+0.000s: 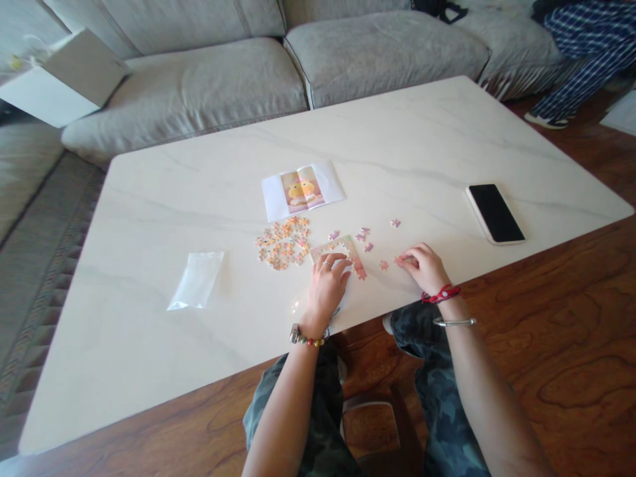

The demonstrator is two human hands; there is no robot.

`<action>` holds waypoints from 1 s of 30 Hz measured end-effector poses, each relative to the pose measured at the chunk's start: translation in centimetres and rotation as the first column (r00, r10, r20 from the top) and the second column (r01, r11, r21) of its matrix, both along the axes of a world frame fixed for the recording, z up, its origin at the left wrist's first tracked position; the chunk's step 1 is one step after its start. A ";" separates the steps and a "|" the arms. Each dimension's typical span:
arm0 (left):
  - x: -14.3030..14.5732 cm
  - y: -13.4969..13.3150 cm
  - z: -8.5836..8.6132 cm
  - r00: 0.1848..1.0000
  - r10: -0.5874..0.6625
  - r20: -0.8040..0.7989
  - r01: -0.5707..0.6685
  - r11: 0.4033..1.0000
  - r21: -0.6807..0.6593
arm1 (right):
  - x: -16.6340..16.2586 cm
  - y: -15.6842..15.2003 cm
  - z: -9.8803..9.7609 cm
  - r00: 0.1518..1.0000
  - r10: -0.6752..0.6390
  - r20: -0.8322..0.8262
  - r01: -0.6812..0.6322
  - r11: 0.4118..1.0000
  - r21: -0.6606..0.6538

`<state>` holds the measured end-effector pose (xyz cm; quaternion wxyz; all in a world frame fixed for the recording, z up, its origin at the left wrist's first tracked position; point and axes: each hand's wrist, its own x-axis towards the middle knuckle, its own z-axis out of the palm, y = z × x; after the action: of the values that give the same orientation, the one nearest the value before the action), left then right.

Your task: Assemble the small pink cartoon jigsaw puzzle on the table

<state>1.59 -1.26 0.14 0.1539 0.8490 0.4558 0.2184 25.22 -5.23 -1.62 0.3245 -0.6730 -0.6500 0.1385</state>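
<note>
A partly joined jigsaw puzzle border (355, 255) lies near the table's front edge, its top and right sides linked. My left hand (328, 281) rests over it with curved fingers apart, hiding part of the border. To the right, my right hand (424, 265) pinches a small pinkish puzzle piece (399, 260) at the tabletop. Close by lies a loose pink piece (383, 265). Several purple pieces (364, 233) are scattered above the border, and another purple piece (395, 223) sits farther right. A heap of orange and pink puzzle pieces (283, 244) spreads to the left.
Behind the heap lies a white sheet with a printed picture (302, 189). A clear plastic bag (197, 280) is on the left of the marble-look table (149, 371), a phone (495, 213) on the right. Beyond stand a grey sofa (209, 86) and a person's checked trousers (591, 59).
</note>
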 end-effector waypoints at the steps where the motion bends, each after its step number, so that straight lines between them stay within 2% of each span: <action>1: 0.0 0.0 0.0 1.000 -0.001 -0.003 0.001 1.000 0.000 | 0.0 0.0 0.1 1.000 0.008 -0.013 -0.008 1.000 0.000; 5: 0.1 0.0 -0.3 0.999 -0.030 -0.013 0.030 1.000 0.001 | -0.1 -0.4 0.4 0.995 -0.013 -0.095 0.009 0.999 -0.045; 9: 0.2 0.0 -0.4 0.997 -0.073 -0.025 0.073 0.997 -0.003 | -0.3 -0.7 0.7 0.957 -0.101 -0.272 0.065 0.988 -0.138; 14: -0.6 0.5 -0.5 0.999 -0.044 -0.028 0.044 0.999 -0.011 | -0.3 -0.9 1.2 0.815 -0.128 -0.565 -0.047 0.958 -0.285; 18: -1.5 0.8 -0.5 1.000 -0.006 -0.009 0.006 1.000 -0.008 | -1.0 -1.2 1.9 0.685 -0.174 -0.708 -0.057 0.955 -0.290; 20: -1.8 0.8 -0.4 1.000 -0.008 -0.002 0.008 1.000 -0.007 | -1.8 -1.3 2.1 0.657 -0.168 -0.735 -0.072 0.956 -0.283; 25: -2.1 0.8 -0.5 1.000 -0.018 -0.009 0.018 0.999 -0.030 | -4.3 -1.4 1.7 0.710 -0.078 -0.700 -0.185 0.938 -0.292; 30: -2.9 1.1 -0.9 0.999 -0.033 -0.002 0.032 0.998 -0.046 | -6.4 -1.2 1.2 0.828 0.070 -0.556 -0.210 0.959 -0.192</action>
<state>-1.35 -0.18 -0.74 0.1764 0.8528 0.4471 0.2041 18.80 -6.44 -0.41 0.3988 -0.5910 -0.5567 0.4263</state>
